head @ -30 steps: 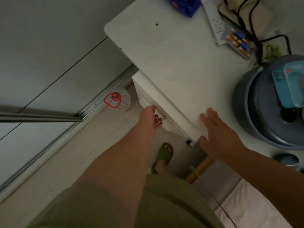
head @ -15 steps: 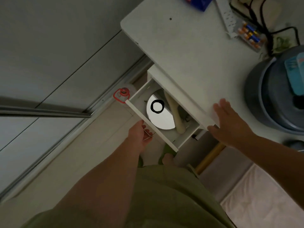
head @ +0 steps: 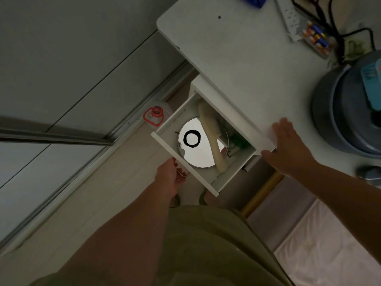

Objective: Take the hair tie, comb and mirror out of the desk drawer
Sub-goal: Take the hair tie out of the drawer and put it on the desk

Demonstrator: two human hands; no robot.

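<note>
The white desk drawer (head: pixel 175 118) stands pulled out below the desk's front edge. Inside lies a round mirror (head: pixel 196 153), face up. A black hair tie (head: pixel 192 138) rests on the mirror's left part. A pale wooden comb (head: pixel 212 137) lies across the mirror's right side, handle toward me. My left hand (head: pixel 169 178) grips the metal drawer handle (head: pixel 182 174) at the drawer front. My right hand (head: pixel 288 149) lies flat, fingers apart, on the desk's near corner, to the right of the drawer.
The white desk (head: pixel 237 65) carries a power strip (head: pixel 288 15), a pack of batteries (head: pixel 316 38), black cables and a large grey round appliance (head: pixel 348 112). A clear jar with a red lid (head: pixel 155 116) stands on the floor left of the drawer. My feet are below the drawer.
My left hand has pulled the drawer out from shut to wide open, baring the mirror, hair tie and comb. My right hand stays on the desk corner.
</note>
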